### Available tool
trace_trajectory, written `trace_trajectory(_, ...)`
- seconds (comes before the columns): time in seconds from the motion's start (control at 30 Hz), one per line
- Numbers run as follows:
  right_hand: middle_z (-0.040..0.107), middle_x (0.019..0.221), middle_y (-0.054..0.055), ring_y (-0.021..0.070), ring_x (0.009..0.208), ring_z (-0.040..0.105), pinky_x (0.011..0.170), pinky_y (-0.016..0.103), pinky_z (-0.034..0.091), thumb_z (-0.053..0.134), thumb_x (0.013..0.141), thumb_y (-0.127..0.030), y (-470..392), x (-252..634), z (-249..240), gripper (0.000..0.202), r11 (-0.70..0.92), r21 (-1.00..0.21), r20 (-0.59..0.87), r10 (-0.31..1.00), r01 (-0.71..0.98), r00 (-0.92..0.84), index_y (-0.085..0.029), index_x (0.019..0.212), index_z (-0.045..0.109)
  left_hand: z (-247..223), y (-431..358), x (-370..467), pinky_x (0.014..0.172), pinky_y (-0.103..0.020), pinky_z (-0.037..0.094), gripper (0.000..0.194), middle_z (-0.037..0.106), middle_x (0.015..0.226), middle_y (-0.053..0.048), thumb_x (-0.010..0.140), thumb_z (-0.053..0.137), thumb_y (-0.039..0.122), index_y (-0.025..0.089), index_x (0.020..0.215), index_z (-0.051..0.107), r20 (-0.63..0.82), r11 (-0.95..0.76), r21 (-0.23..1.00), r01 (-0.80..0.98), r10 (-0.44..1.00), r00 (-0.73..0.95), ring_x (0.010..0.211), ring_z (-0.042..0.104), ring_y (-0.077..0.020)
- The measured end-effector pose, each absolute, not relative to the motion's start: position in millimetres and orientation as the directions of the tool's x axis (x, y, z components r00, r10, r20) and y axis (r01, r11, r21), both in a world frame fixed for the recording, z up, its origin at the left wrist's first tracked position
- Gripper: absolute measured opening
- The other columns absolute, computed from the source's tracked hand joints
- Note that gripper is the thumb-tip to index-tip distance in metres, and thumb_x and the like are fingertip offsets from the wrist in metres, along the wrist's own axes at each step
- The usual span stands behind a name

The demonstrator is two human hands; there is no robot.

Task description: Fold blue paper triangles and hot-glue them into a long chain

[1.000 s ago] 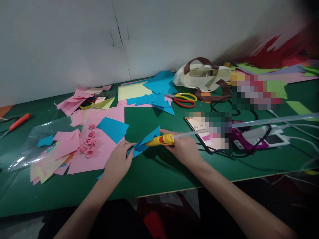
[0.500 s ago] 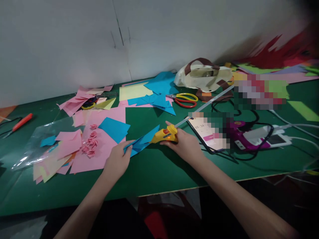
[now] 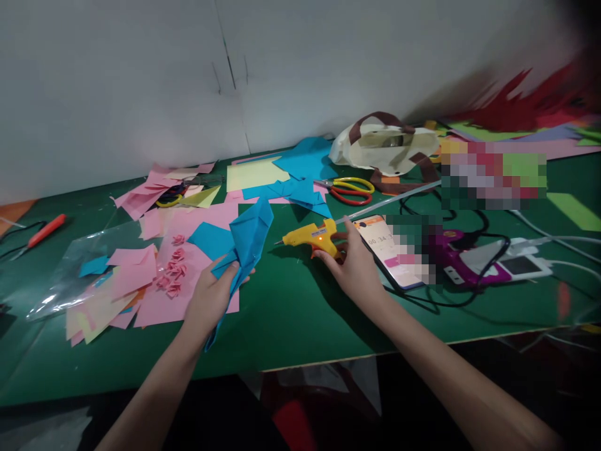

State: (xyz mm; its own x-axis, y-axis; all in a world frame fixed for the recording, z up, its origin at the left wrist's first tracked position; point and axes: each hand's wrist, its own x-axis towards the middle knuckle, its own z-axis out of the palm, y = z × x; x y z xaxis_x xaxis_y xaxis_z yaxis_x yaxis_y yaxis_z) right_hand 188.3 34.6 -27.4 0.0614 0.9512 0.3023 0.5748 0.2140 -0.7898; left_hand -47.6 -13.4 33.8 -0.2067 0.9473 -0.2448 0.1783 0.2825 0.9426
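Observation:
My left hand (image 3: 213, 291) is closed around a folded blue paper piece (image 3: 251, 235), which stands tilted up from the fingers, with a pointed end hanging below the hand. My right hand (image 3: 354, 266) grips a yellow hot glue gun (image 3: 312, 236) by its handle. The gun's nozzle points left toward the blue paper, a gap apart from it. A small orange light glows on its side, and a long clear glue stick (image 3: 392, 200) runs out of its back. Behind my left hand, another blue paper piece (image 3: 209, 238) lies on a pink sheet (image 3: 201, 216).
Several small pink paper roses (image 3: 176, 269) sit on the pink sheet beside a clear plastic bag (image 3: 89, 250). Scissors (image 3: 352, 190) and a cream bag (image 3: 382, 150) stand farther back. A phone (image 3: 397, 250), cables and a purple power strip (image 3: 469, 263) are on the right.
The glue gun has moved away from the blue paper, slightly right. My left hand has turned the blue paper from lying slanted to standing up.

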Motion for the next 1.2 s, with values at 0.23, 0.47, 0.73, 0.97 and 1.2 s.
trace_trajectory(0.23, 0.053, 0.104, 0.014, 0.0262, 0.098, 0.053, 0.083, 0.045, 0.046, 0.065, 0.074, -0.039, 37, 188, -29, 0.043, 0.372, -0.682, 0.535, 0.841, 0.630, 0.083, -0.016, 0.108, 0.050, 58, -24, -31, 0.082, -0.043, 0.053, 0.035, 0.071, 0.099, -0.013, 0.066, 0.070, 0.040, 0.013, 0.089, 0.068, -0.391, 0.400, 0.912, -0.092, 0.914, 0.106, 0.086, 0.068, -0.0296)
trace_trajectory(0.47, 0.058, 0.080, 0.003, 0.0164, 0.071, 0.055, 0.066, 0.031, 0.049, 0.066, 0.070, -0.051, 13, 173, -5, 0.031, 0.319, -0.946, 0.270, 0.866, 0.050, -0.421, -0.020, 0.076, 0.064, 44, -30, -21, 0.085, -0.043, 0.052, 0.036, 0.070, 0.100, -0.014, 0.074, 0.067, 0.038, 0.011, 0.099, 0.068, -0.442, 0.515, 0.852, -0.096, 0.805, 0.395, 0.090, 0.067, -0.0292)
trace_trajectory(0.73, 0.058, 0.069, 0.000, 0.0127, 0.063, 0.057, 0.062, 0.028, 0.048, 0.068, 0.072, -0.035, 4, 163, -5, 0.022, 0.037, -0.985, 0.108, 0.895, -0.169, -0.434, -0.018, 0.061, 0.061, 40, -29, -19, 0.082, -0.040, 0.052, 0.044, 0.072, 0.091, -0.011, 0.077, 0.058, 0.051, 0.015, 0.099, 0.068, -0.457, 0.508, 0.861, -0.033, 0.800, 0.387, 0.091, 0.067, -0.0272)
trace_trajectory(0.97, 0.058, 0.064, -0.001, 0.0125, 0.060, 0.057, 0.059, 0.027, 0.047, 0.067, 0.074, -0.035, 1, 160, -4, 0.026, -0.019, -0.985, 0.055, 0.905, -0.171, -0.421, -0.018, 0.057, 0.057, 39, -32, -20, 0.061, -0.027, 0.049, 0.026, 0.065, 0.058, 0.001, 0.068, 0.067, 0.044, 0.018, 0.068, 0.069, -0.300, 0.165, 0.884, 0.438, 0.918, 0.258, 0.065, 0.063, -0.0207)
trace_trajectory(1.2, 0.063, 0.068, 0.001, 0.0128, 0.064, 0.056, 0.064, 0.027, 0.047, 0.067, 0.074, -0.035, 0, 160, -12, 0.021, -0.025, -0.984, 0.059, 0.889, -0.176, -0.453, -0.017, 0.064, 0.062, 36, -32, -19, 0.049, -0.022, 0.040, 0.030, 0.059, 0.054, 0.002, 0.072, 0.062, 0.043, 0.015, 0.061, 0.064, -0.302, 0.109, 0.793, 0.600, 0.925, 0.232, 0.052, 0.054, -0.0137)
